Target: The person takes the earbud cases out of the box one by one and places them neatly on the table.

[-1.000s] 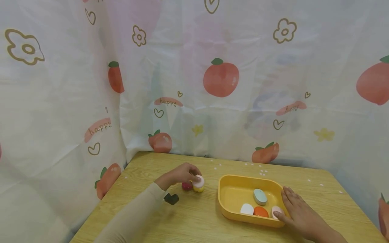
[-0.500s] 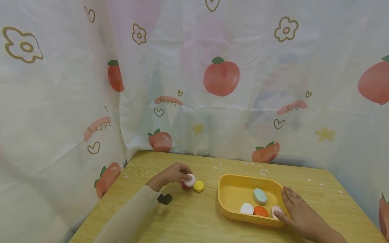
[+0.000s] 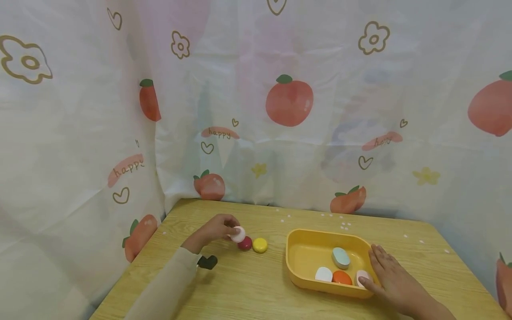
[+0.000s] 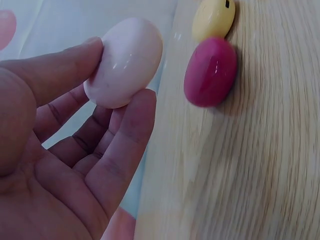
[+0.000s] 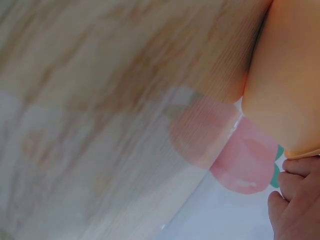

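My left hand (image 3: 218, 227) pinches a pale pink, glossy oval piece (image 4: 125, 62) between thumb and fingertips, above the wooden table. Just past it lie a dark magenta piece (image 3: 245, 243) and a yellow one (image 3: 260, 245), side by side. The left wrist view shows the magenta piece (image 4: 211, 72) below and right of the held one, with a small black mark on the yellow piece (image 4: 212, 20). My right hand (image 3: 396, 275) rests against the right side of a yellow tray (image 3: 294, 278), fingers straight along its rim and thumb over the edge.
In the tray are a mint-green piece (image 3: 341, 258), a white one (image 3: 323, 274), an orange one (image 3: 342, 278) and a pink one (image 3: 362, 276) near the thumb. Small white petal-like bits (image 3: 345, 224) dot the table's back. A printed curtain (image 3: 248, 102) hangs behind.
My left hand has moved left with the pale pink piece, away from over the yellow piece and past the magenta one, uncovering both. The right hand and tray stay in place.
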{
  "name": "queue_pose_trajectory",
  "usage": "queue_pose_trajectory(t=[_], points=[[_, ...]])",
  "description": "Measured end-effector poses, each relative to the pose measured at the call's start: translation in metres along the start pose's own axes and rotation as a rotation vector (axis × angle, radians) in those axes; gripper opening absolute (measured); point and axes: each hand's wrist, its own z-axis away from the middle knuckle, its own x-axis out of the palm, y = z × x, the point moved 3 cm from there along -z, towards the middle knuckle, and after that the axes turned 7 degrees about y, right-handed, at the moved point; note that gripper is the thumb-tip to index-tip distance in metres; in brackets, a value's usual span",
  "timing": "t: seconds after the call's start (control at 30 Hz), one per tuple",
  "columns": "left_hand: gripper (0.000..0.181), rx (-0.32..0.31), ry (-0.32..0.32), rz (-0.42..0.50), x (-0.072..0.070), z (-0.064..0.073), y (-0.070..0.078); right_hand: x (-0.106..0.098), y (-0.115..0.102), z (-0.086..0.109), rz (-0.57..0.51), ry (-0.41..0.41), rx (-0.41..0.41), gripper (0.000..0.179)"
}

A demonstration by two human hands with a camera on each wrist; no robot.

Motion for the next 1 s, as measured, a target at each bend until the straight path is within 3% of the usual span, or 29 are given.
queue_pose_trajectory(t=[0.33,0.73,1.0], points=[[0.027,-0.049,0.017,0.051,-0.008,0.001,-0.021,-0.001,-0.002,0.000,-0.026,-0.009,0.011,0.081],[0.024,-0.092,0.070,-0.016,-0.011,0.005,-0.040,-0.002,-0.002,-0.001,-0.002,0.009,0.005,0.081],[0.021,-0.077,0.077,-0.006,-0.007,0.003,-0.049,-0.002,-0.002,-0.001,-0.002,0.011,-0.003,0.080]])
